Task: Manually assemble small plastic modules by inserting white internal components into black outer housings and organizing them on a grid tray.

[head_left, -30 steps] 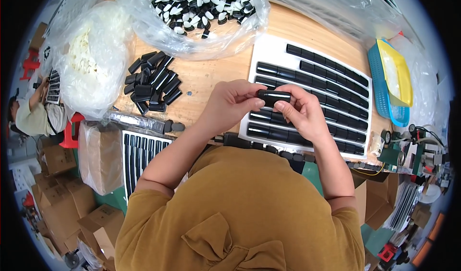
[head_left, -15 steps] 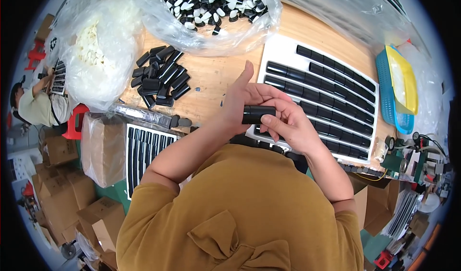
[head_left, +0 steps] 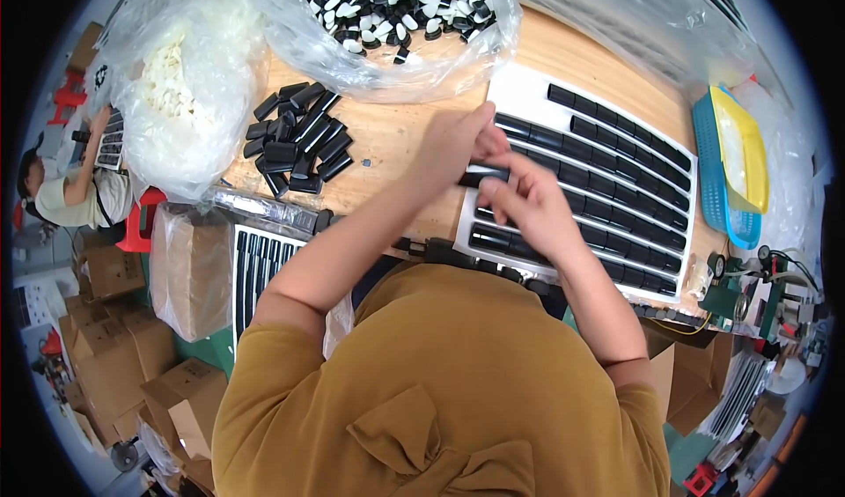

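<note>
A short, glossy black tube-like piece point(head_left: 481, 176) sits between my hands, partly covered by fingers. My left hand point(head_left: 453, 145) is closed around its left end, a little blurred. At its right end, the bent thumb and fingers of my right hand point(head_left: 535, 205) pinch it. Both hands are over the near left part of a white tray point(head_left: 519, 88), which carries several rows of similar black pieces point(head_left: 607, 180). To the left of my hands, a loose heap of black pieces point(head_left: 295, 140) lies on the wooden table point(head_left: 387, 145).
An open plastic bag point(head_left: 396, 79) of small black-and-white parts lies at the back, a bag of whitish parts point(head_left: 172, 92) at left. Blue and yellow baskets point(head_left: 739, 149) stand right. Another filled tray point(head_left: 255, 268) and cardboard boxes point(head_left: 114, 338) are lower left. A person point(head_left: 66, 193) works far left.
Both hands have moved slightly away from my body with the black piece. My left hand has turned and closed more, its raised thumb lowered, and the piece is more hidden.
</note>
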A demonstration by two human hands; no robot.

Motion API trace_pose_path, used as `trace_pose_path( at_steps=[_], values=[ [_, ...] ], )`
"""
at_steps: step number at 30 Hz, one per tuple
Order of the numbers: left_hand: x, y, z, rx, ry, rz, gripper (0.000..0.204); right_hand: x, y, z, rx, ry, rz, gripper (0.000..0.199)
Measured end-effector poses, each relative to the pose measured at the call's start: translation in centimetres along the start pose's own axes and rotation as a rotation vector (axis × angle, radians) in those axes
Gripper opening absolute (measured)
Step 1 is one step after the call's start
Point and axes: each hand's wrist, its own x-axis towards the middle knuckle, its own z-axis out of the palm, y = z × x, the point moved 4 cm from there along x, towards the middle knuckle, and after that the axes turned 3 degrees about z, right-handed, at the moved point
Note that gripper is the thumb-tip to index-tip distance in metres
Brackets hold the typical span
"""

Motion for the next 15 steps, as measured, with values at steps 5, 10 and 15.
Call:
trace_pose_path(
  at_steps=[5, 10, 15],
  values=[
    [8.6, 0.4, -11.9, 0.943, 0.710, 0.595, 0.014, 2.8, 0.7, -7.4, -0.527, 0.455, -0.252, 0.027],
    [10.9, -1.1, -14.6, 1.291, 0.618, 0.348, 0.020, 4.9, 1.5, -15.2, -0.472, 0.815, -0.112, 0.034],
    [10.9, -1.9, -14.9, 1.127, 0.630, 0.341, 0.027, 8.4, 3.3, -15.2, -0.603, 0.818, -0.098, 0.037]
  ],
)
